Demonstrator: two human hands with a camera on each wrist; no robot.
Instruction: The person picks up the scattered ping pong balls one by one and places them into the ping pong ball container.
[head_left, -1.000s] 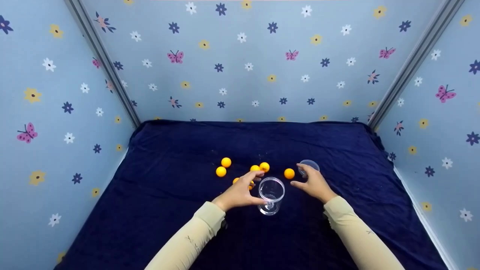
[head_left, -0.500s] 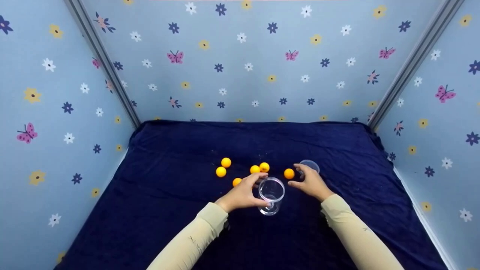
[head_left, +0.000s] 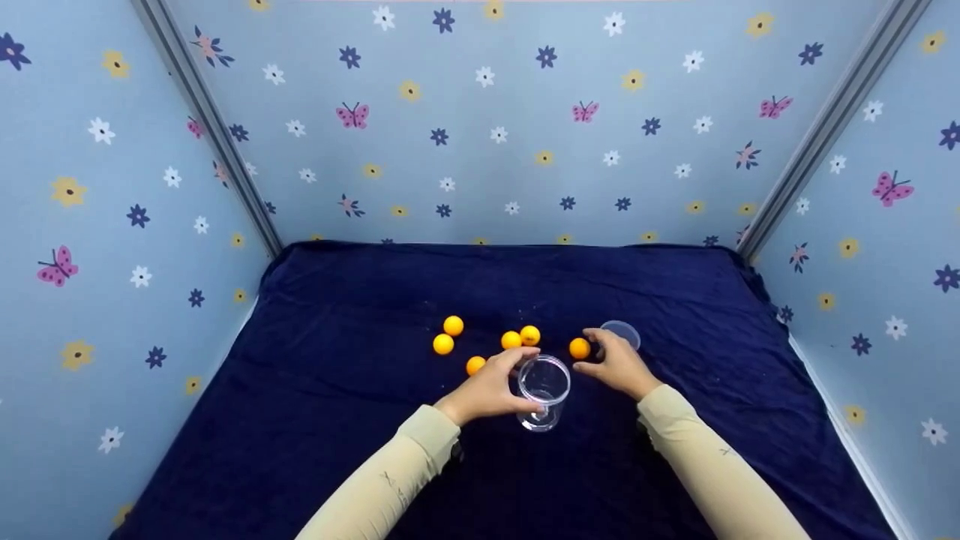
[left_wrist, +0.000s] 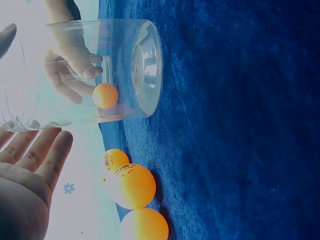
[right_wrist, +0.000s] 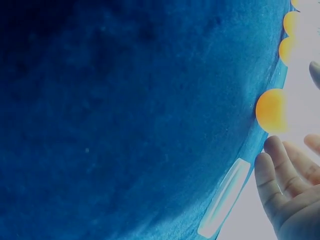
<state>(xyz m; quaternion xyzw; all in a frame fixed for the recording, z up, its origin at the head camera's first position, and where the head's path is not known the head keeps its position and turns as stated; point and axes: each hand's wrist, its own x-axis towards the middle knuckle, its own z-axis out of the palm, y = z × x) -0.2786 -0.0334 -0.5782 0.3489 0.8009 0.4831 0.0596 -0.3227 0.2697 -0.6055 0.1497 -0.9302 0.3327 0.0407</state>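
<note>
Left hand (head_left: 487,390) loosely cups the clear cup (head_left: 543,390); right hand (head_left: 615,365), fingers apart, reaches an orange ball (head_left: 579,348). A nudge could roll it away.
</note>
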